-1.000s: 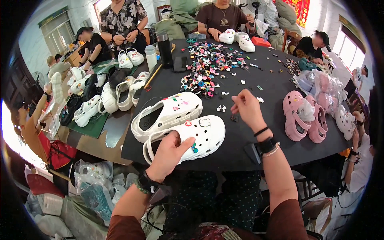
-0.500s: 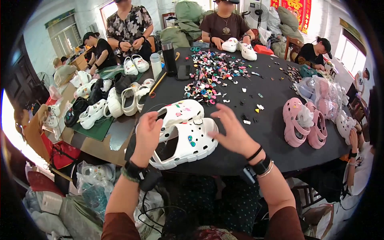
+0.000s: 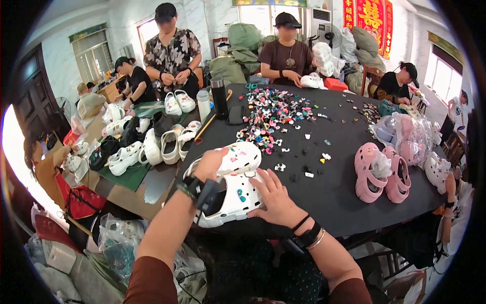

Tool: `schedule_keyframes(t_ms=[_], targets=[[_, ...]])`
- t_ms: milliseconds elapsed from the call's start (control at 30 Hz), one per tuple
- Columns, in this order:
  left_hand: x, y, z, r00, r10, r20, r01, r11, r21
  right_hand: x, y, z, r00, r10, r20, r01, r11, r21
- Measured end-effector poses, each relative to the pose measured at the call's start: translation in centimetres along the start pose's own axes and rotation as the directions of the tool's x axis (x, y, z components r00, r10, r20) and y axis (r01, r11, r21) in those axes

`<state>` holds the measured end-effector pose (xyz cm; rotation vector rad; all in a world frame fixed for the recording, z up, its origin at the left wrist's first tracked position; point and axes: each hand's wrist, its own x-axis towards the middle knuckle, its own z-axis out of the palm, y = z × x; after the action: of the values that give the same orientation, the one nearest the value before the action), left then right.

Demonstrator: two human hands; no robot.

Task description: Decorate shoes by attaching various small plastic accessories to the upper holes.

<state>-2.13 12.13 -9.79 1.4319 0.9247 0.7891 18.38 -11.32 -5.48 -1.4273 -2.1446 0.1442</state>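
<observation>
Two white clogs lie side by side at the table's near edge. The far clog (image 3: 242, 157) carries pink and red charms on its toe. The near clog (image 3: 237, 196) has a blue-green charm on its holed upper and a pale charm near its far edge. My left hand (image 3: 208, 165) is closed over the instep of the far clog, its fingertips partly hidden. At the toe of the near clog, my right hand (image 3: 276, 198) touches the shoe with fingers spread and thumb low against its side.
A heap of colourful shoe charms (image 3: 273, 114) spreads over the black table (image 3: 324, 202). Pink clogs (image 3: 368, 175) stand at the right. More clogs (image 3: 124, 158) crowd the left, near a black bottle (image 3: 218, 99) and a white bottle (image 3: 203, 105). Several co-workers sit or stand around.
Both my hands have come down from the air onto the white clogs, left on the far one, right at the near one's toe. The view has tilted up.
</observation>
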Motion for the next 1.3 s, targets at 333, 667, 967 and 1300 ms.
schedule_keyframes(t_ms=[333,667,967,1300], targets=[[-8.7,9.7,11.6,0.951,0.290,-0.103,-0.305,0.935,-0.180,-1.3,1.7,-2.6,0.965,0.002,-0.261,0.028,0.994,0.110],[-7.6,8.0,11.9,0.904,0.403,-0.144,-0.425,0.886,-0.186,2.1,0.9,-5.3,0.902,-0.067,-0.427,0.022,0.994,-0.109],[-8.8,8.6,11.5,0.904,0.374,-0.208,-0.406,0.903,-0.144,5.8,-0.1,-4.2,0.964,-0.015,-0.265,-0.107,0.892,-0.438],[-8.2,8.3,10.9,0.864,0.486,-0.133,-0.457,0.867,0.199,5.7,0.7,-4.1,0.980,-0.012,-0.197,-0.074,0.904,-0.422]])
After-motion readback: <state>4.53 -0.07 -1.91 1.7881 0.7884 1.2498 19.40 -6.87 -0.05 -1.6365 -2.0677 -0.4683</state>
